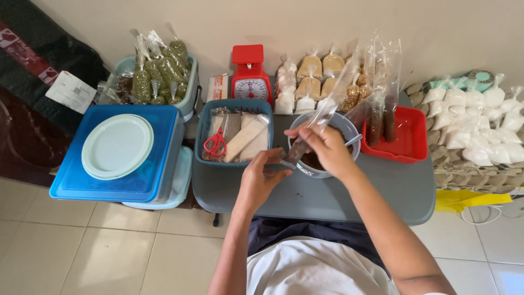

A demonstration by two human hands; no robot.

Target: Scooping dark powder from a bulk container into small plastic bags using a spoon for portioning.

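Observation:
My right hand point(327, 147) grips a long narrow clear plastic bag point(322, 117) with dark brown filling at its lower end, held slanted over a grey bowl point(349, 125) of brown stuff. A white spoon handle point(353, 140) sticks out of the bowl. My left hand point(259, 180) reaches in from below and pinches the bag's bottom end near the bowl's front rim. Both hands are above a small grey table point(327, 196).
A red tray point(409, 139) holds upright filled bags. A teal basket point(210, 123) holds red scissors point(216, 143) and plastic sleeves. A red scale point(250, 76), packed bags, blue lidded bins point(117, 180) with a pale plate point(117, 146), white packets point(475, 123) at right.

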